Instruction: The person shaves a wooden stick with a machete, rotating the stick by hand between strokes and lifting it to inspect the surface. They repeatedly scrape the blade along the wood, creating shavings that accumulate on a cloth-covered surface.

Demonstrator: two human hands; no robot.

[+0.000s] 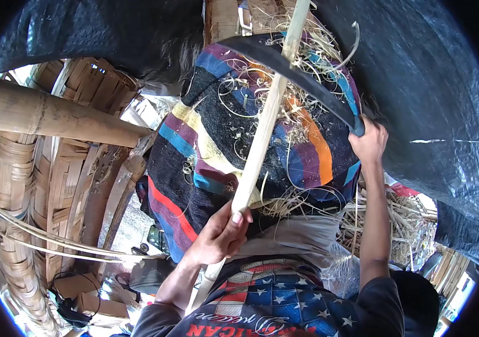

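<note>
A long pale strip of wood or bamboo [260,140] runs from the top of the view down past the person's body. My left hand [225,233] is closed round its lower part, thumb on top. My right hand [369,139] grips the handle of a long dark curved blade [307,84], which lies across the strip's upper part and points to the upper left. Beneath both, a striped cloth [211,135] covers the lap, with curly shavings [293,106] scattered over it.
A thick bamboo pole [54,112] juts in from the left, before a woven bamboo wall [12,168]. Dark plastic sheeting [430,101] hangs at the right and top. More shavings [408,227] are heaped at the lower right. Cardboard [101,303] lies at the lower left.
</note>
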